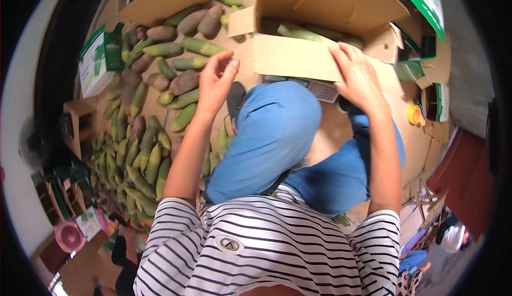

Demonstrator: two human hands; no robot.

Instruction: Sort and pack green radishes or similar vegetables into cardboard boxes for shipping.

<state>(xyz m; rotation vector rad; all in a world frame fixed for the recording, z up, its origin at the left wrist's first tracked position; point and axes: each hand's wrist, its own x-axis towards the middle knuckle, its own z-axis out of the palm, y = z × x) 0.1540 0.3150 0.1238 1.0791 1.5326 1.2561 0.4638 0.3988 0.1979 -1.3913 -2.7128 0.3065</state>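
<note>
In front of me stands an open cardboard box (330, 0) with several long green vegetables (301, 32), radish-like, lying in it. My right hand (358, 74) grips the box's near flap (296, 58), its fingers reaching over the upper edge. Left of the box, my left hand (217, 77) hangs in the air with loosely curled fingers, the thumb apart from them and nothing visible in its grasp. Nearest to it are green radish-like vegetables (201, 46) with yellowish ends, mixed with purple-brown ones (185, 82). A scale (323, 90) shows partly beneath the flap.
A large heap of the vegetables (133, 168) spreads at my left. Beyond it sits a white and green carton (100, 61). A yellow tape roll (415, 115) lies on the right, near more cartons (440, 101). A pink basin (70, 237) is at the lower left.
</note>
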